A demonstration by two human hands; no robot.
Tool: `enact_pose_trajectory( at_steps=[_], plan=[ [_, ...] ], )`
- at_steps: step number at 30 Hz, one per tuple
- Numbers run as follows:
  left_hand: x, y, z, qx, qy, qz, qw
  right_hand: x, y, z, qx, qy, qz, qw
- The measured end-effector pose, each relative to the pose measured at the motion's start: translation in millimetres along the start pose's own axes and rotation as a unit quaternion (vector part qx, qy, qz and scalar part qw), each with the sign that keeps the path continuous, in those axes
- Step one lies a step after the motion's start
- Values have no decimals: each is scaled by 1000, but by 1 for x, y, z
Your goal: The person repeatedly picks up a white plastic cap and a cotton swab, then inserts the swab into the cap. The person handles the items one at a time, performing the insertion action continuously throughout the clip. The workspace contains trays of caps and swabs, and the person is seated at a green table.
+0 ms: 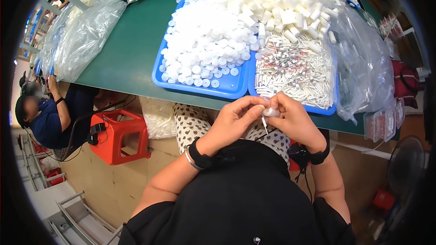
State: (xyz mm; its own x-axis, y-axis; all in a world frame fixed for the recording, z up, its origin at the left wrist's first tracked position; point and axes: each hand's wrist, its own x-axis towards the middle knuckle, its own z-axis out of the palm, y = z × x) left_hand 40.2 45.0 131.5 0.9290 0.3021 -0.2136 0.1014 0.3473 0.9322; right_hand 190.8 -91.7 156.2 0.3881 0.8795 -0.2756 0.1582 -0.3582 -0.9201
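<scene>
My left hand (236, 119) and my right hand (291, 120) meet just in front of the table edge, above my lap. The left fingers pinch a thin white stick (265, 125), which points downward from the fingertips. Between the right thumb and fingers is a small rounded white plastic piece (271, 112), touching or very near the stick's upper end; the fingers partly hide where they meet. Beyond my hands lies a blue tray (290, 101) of thin white and reddish sticks. Left of it, another blue tray (200, 90) holds a heap of translucent white discs (200, 41).
White cylindrical pieces (281, 13) spill from a clear bag behind the trays on the green table (122, 54). Plastic bags (363, 63) lie at right. A red stool (119, 138) stands at left, near a seated person (50, 113). A fan (406, 163) is at far right.
</scene>
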Motion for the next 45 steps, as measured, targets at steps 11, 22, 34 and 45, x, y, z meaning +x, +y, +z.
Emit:
enact_pose_trajectory(
  at_steps=[11, 22, 34, 45],
  plan=[
    [7, -17, 17, -207, 87, -13, 974, -7, -9, 20, -232, 153, -158, 948],
    [4, -16, 24, -228, 125, 33, 965, -10, -11, 24, -177, 143, -167, 959],
    [12, -8, 4, -272, 27, -106, 956, -8, -4, -5, 258, -52, 102, 959],
    [15, -7, 10, -209, -7, -110, 972, -20, -3, -18, 165, -43, 44, 984]
  ],
)
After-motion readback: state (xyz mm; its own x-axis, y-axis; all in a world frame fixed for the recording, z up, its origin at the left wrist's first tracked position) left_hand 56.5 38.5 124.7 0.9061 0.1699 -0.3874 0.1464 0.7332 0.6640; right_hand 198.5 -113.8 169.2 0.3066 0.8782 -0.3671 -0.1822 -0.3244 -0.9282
